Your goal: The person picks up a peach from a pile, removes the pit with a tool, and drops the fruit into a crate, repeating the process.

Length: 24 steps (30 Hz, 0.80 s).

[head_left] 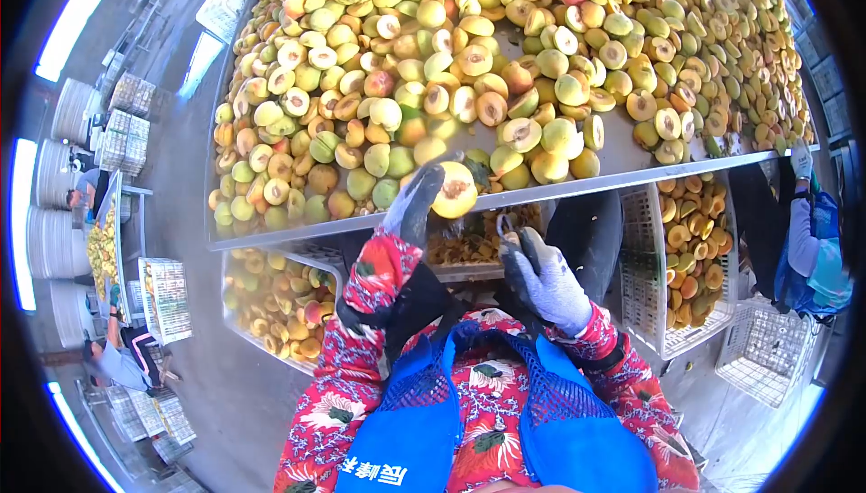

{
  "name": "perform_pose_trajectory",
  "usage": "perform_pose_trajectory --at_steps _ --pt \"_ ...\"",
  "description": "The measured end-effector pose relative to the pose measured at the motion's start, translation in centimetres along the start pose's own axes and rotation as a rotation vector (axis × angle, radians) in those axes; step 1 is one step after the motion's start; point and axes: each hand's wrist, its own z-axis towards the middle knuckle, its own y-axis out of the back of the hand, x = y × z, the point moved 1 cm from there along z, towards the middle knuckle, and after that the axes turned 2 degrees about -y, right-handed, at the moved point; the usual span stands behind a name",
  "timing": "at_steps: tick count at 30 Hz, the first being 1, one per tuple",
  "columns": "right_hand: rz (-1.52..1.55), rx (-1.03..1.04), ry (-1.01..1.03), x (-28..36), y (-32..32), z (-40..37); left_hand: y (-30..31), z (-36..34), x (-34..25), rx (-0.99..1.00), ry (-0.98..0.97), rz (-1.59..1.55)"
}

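My left hand (413, 207), in a grey-and-dark work glove, is closed around a yellow peach half (456, 192) at the near edge of the metal table (532, 193). The peach's cut face, with its reddish-brown centre, is turned up. My right hand (552, 284), gloved the same way, is closed on a small loop-ended metal tool (504, 222) to the right of the peach and apart from it. Most of the tool's handle is hidden by my fingers. Many peach halves (379, 82) are heaped on the table beyond my hands.
Below the table edge stand a crate of peach halves (280, 299) at left, another crate (672, 335) at right, and a container of scraps (465, 245) between. An empty white crate (767, 353) is further right. A co-worker (807, 240) stands at right; others work at far left.
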Motion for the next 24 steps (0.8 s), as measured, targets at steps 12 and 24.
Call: perform_pose_trajectory --at_steps 12,24 --pt "-0.279 0.035 -0.103 2.2 -1.6 0.3 -1.1 -4.1 3.8 0.005 0.069 0.120" --pt "0.413 0.277 -0.605 2.5 -1.8 -0.5 -4.5 -6.4 3.9 -0.281 -0.285 0.740"
